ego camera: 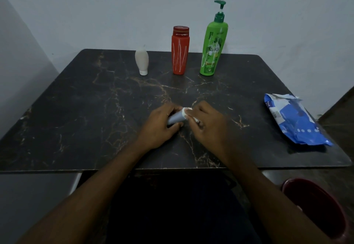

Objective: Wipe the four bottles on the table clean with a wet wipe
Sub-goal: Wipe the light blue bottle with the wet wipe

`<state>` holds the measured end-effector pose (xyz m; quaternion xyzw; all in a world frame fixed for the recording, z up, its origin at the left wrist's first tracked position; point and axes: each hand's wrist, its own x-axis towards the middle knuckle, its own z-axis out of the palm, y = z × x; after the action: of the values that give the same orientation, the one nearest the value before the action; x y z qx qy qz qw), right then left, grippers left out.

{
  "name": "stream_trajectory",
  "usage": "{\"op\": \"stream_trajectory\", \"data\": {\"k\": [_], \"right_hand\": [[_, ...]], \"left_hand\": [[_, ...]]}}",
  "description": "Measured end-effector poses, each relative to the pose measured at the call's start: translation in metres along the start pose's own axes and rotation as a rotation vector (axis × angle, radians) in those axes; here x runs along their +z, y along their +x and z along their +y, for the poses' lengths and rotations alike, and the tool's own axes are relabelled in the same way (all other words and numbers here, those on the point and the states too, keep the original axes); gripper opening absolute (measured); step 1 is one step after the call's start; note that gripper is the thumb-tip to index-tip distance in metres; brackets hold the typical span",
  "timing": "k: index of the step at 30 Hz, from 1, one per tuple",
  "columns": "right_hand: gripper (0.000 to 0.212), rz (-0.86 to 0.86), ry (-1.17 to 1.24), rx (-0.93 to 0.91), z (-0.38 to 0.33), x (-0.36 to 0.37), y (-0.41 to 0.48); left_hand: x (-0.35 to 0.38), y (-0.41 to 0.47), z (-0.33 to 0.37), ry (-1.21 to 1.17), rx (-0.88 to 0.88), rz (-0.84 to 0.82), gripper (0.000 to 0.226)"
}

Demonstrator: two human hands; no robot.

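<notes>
My left hand grips a small grey-blue bottle lying on its side over the middle of the dark marble table. My right hand pinches a white wet wipe against the bottle's far end. Three more bottles stand upright in a row at the back: a small white one resting on its cap, a red one with white streaks, and a tall green pump bottle.
A blue wet-wipe pack lies torn open near the table's right edge. A dark red bin stands on the floor at the lower right. Walls close in behind the table and on the left.
</notes>
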<state>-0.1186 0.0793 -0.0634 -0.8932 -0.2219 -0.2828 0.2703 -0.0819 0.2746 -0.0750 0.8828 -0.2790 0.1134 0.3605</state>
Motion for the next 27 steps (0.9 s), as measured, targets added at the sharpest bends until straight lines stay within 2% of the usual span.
{"op": "stream_trajectory", "data": {"k": [5,8,11,14,18,23,27], "right_hand": [[0.012,-0.056,-0.039,0.054,0.006,-0.001,-0.015],[0.008,0.069,-0.009,0.056,0.006,-0.010,-0.012],[0.014,0.157,0.022,0.008,0.005,-0.008,-0.005],[0.018,0.106,-0.003,-0.018,0.002,-0.001,-0.005],[0.004,0.107,-0.054,-0.037,-0.001,0.000,-0.008],[0.013,0.174,-0.018,-0.008,0.001,-0.002,-0.010],[0.014,0.106,-0.029,-0.063,-0.001,-0.002,-0.008]], "left_hand": [[0.000,0.000,-0.001,0.067,0.016,0.003,0.036],[0.003,-0.001,0.000,0.095,0.038,-0.030,0.033],[0.004,-0.003,0.002,0.115,0.054,-0.043,0.033],[0.005,-0.005,0.004,0.134,0.057,-0.031,0.035],[0.002,-0.007,0.010,0.170,0.027,0.018,0.039],[0.005,-0.006,0.010,0.218,0.027,-0.008,0.040],[0.007,-0.004,0.007,0.183,-0.025,-0.004,0.048]]}}
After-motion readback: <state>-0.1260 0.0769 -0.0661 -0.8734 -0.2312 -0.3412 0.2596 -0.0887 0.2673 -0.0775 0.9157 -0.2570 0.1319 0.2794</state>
